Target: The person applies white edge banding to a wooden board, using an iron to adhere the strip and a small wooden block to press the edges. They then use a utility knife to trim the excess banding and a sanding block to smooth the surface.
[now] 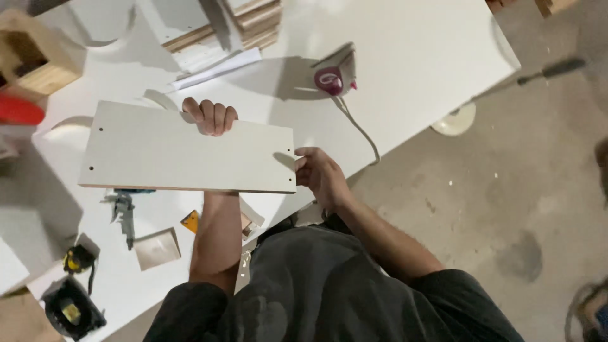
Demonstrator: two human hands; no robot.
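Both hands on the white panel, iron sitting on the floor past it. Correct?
Not quite. The iron sits on the white table, not the floor; the head view shows it there with its cord trailing toward the table edge. Both hands, left and right, are on the white panel.

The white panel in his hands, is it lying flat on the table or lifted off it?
Lifted: the white panel is held by the left hand and right hand.

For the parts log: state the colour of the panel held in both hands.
White, with a thin tan raw edge along the near side of the panel; head view.
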